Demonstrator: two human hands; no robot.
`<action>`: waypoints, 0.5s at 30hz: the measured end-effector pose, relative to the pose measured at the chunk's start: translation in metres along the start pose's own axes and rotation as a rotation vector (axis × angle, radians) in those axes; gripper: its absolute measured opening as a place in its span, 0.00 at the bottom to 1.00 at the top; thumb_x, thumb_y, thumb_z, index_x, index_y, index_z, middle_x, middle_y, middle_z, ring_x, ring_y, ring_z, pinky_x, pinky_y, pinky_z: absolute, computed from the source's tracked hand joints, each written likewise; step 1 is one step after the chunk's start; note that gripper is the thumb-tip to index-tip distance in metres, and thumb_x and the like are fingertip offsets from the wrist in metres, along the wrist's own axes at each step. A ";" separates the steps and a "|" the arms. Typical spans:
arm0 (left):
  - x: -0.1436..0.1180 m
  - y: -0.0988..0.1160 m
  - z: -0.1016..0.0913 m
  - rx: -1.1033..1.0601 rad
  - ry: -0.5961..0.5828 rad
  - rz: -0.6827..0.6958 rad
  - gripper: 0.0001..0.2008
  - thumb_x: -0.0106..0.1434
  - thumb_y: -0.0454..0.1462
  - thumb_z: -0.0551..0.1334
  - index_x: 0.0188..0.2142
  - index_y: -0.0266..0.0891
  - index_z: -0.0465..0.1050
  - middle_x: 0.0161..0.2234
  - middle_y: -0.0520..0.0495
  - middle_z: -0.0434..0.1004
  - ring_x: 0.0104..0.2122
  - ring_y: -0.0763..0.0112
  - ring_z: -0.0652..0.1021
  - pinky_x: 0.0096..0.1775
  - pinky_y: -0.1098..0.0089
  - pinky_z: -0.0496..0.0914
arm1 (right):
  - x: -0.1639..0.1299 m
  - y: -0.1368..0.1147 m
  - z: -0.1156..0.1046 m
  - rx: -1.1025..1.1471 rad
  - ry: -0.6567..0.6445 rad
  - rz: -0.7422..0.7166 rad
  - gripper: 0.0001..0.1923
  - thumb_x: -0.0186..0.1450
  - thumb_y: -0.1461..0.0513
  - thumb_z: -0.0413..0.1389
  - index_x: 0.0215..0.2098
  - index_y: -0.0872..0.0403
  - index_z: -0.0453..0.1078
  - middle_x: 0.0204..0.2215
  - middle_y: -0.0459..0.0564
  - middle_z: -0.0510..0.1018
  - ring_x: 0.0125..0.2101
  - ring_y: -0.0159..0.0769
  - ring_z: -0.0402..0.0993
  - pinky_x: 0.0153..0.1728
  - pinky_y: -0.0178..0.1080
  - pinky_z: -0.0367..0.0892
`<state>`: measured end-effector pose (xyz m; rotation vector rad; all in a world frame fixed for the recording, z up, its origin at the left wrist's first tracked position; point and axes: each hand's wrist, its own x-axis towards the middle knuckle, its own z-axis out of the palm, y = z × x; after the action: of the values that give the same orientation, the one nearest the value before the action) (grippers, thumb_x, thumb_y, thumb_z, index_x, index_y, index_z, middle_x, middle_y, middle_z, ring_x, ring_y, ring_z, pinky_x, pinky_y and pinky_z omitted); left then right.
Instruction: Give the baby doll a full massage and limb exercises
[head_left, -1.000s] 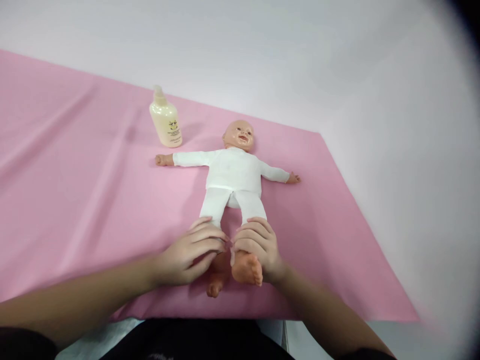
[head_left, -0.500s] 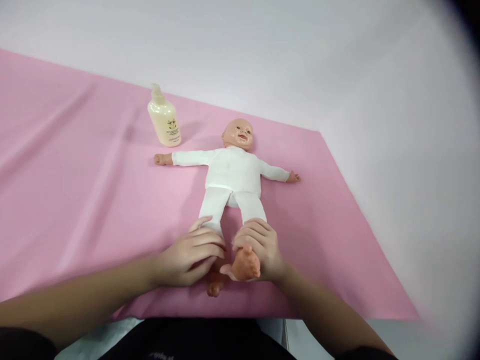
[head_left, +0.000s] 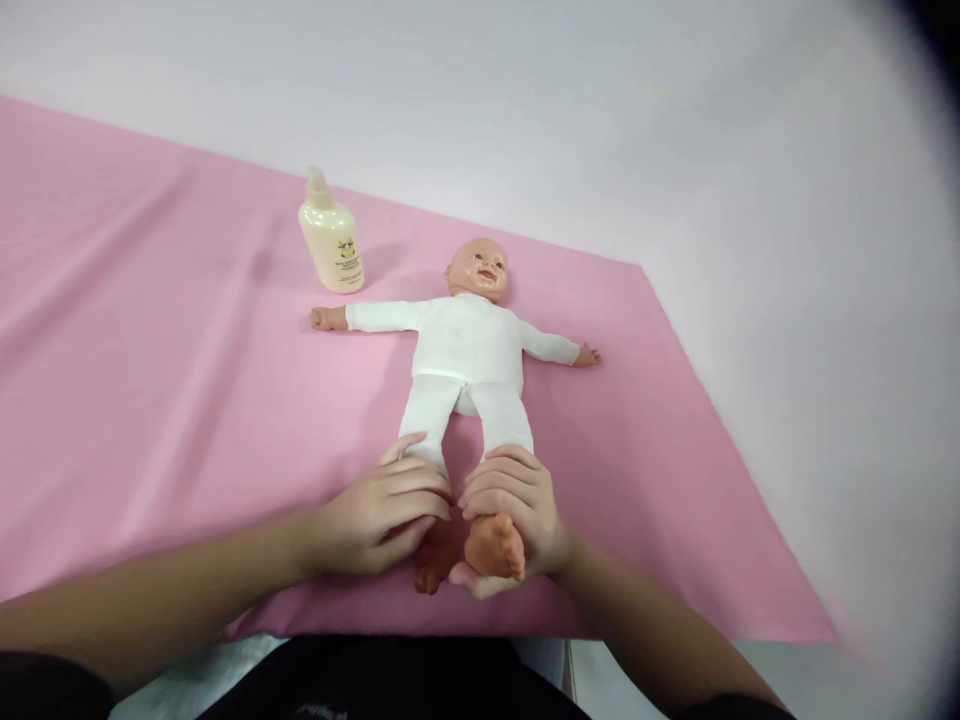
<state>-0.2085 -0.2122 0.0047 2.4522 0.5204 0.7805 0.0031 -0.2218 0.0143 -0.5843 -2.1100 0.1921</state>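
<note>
A baby doll (head_left: pixel 469 340) in a white cloth suit lies on its back, head away from me and arms spread wide. My left hand (head_left: pixel 394 510) is curled over the lower part of the leg on the left, whose bare foot (head_left: pixel 431 568) points toward me below the fingers. Around the other lower leg, my right hand (head_left: pixel 517 510) is wrapped with its fingers on top and the thumb underneath. That leg's foot (head_left: pixel 493 547) sticks out toward me, sole showing, over the thumb.
A cream pump bottle (head_left: pixel 334 245) stands beyond the doll's outstretched arm on the left. The pink cloth (head_left: pixel 187 400) covers the table and has long creases on the left. Its right edge slants toward me. A white wall (head_left: pixel 525 110) rises behind.
My right hand has shifted slightly toward me and lower, and the foot in it has turned and come down a little. My left hand looks almost unmoved.
</note>
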 end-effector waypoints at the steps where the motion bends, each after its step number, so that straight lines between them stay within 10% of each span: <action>1: 0.000 0.000 0.000 -0.002 0.000 0.000 0.11 0.64 0.31 0.51 0.41 0.41 0.70 0.38 0.49 0.77 0.43 0.71 0.74 0.63 0.55 0.46 | 0.000 -0.001 0.000 0.018 -0.005 0.002 0.17 0.56 0.48 0.56 0.31 0.51 0.62 0.22 0.42 0.75 0.26 0.32 0.75 0.36 0.40 0.67; 15: 0.000 -0.002 0.005 -0.022 -0.038 0.129 0.11 0.63 0.31 0.54 0.42 0.41 0.71 0.35 0.48 0.77 0.42 0.68 0.74 0.63 0.52 0.43 | 0.003 -0.012 0.005 0.156 -0.018 0.045 0.11 0.53 0.63 0.58 0.32 0.52 0.60 0.21 0.40 0.73 0.24 0.29 0.73 0.32 0.36 0.67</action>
<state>-0.2058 -0.2125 0.0000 2.4940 0.3404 0.7842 -0.0058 -0.2305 0.0179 -0.5391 -2.0776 0.3855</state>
